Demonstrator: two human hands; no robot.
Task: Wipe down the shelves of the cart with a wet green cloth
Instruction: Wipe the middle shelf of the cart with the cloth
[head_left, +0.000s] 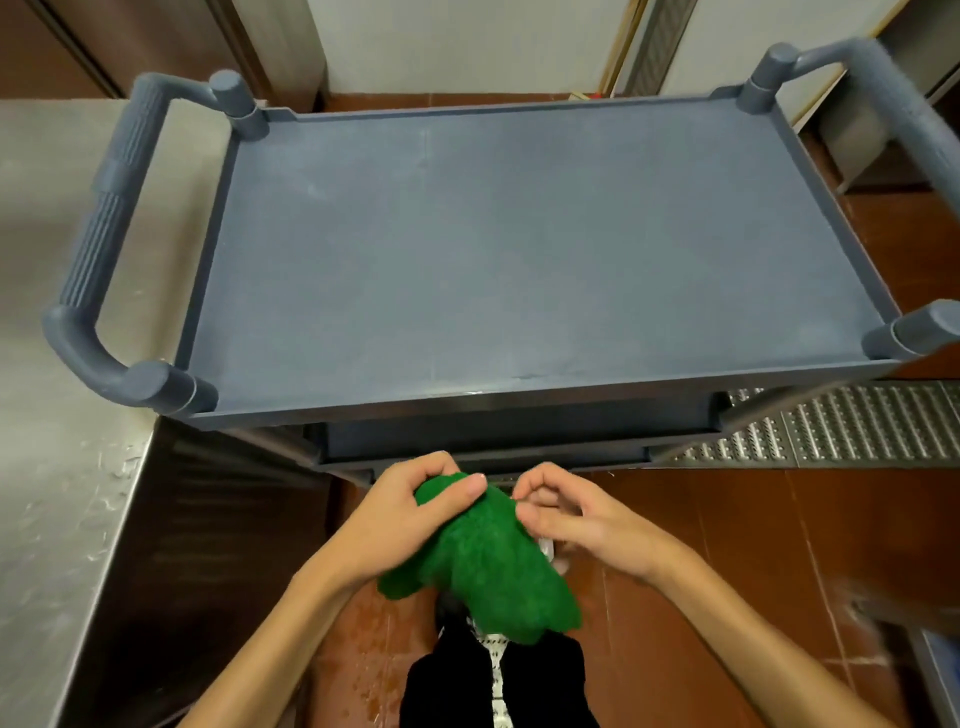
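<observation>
Head view: left hand (400, 519) grips the bunched top of the cloth (483, 566), thumb over it. Right hand (576, 525) pinches the edge just beside. The rest droops below both grips. Cart (519, 234) sits just beyond the hands. Cloth looks soft, limp, light and probably damp; best bunched into a pad under the palm.

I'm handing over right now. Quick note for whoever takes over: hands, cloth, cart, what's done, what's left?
Left hand: grips the cloth on its left side.
Right hand: fingers pinch its right edge.
Cloth: bunched, held in front of the cart, touching no shelf.
Done: cloth in hand; cannot tell whether the top shelf is wiped.
Left: wipe the shelves.
</observation>
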